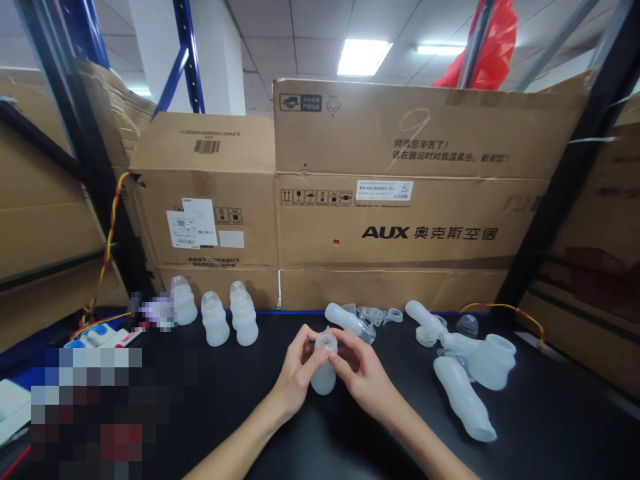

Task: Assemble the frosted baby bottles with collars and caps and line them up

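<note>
I hold a small translucent white bottle (324,377) upright over the black table (240,407). My left hand (299,377) wraps the bottle's left side, fingers closed on it. My right hand (361,373) pinches the bottle's top, where a clear nipple cap (326,341) sits. Several capped bottles (216,319) stand in a group at the back left. Loose bottle bodies (463,397) lie on their sides at the right, and one more bottle (345,317) lies just behind my hands.
Clear caps and rings (380,315) lie scattered at the back centre. Large cardboard boxes (400,200) wall off the table's far edge. Black rack posts (565,180) stand at both sides. Red-yellow wires (107,247) hang at the left, beside blurred items.
</note>
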Motion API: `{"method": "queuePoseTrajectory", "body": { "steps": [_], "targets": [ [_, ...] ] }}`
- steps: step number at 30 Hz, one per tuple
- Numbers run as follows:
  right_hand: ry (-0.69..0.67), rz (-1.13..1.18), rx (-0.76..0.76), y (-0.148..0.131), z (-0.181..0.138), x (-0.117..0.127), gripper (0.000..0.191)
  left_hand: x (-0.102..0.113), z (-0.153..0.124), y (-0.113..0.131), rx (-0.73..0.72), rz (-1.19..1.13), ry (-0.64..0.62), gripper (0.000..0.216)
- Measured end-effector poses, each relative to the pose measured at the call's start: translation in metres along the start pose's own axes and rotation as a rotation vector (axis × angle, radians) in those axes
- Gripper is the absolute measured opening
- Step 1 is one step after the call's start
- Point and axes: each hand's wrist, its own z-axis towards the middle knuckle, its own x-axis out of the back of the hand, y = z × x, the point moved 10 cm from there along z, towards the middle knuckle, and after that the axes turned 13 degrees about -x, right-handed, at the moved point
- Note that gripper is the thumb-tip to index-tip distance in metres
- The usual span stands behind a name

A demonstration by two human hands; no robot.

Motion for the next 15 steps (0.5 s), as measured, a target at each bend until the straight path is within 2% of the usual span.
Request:
{"method": "queuePoseTrajectory", "body": {
  "steps": [5,8,12,15],
  "targets": [
    [0.012,0.156,-0.059,0.013,0.002,0.006,0.045,-0.013,-0.004,-0.003,-0.026,0.083,-0.131,0.04],
    [0.042,0.156,-0.11,0.015,0.003,0.007,0.043,-0.01,-0.001,0.003,-0.076,0.186,-0.124,0.036],
    [0.117,-0.079,-0.052,0.001,0.002,0.011,0.035,-0.001,0.001,0.019,-0.192,0.523,-0.15,0.031],
    [0.177,-0.245,-0.027,-0.006,-0.001,0.016,0.029,0.002,-0.001,0.026,-0.268,0.68,-0.181,0.036]
  ]
}}
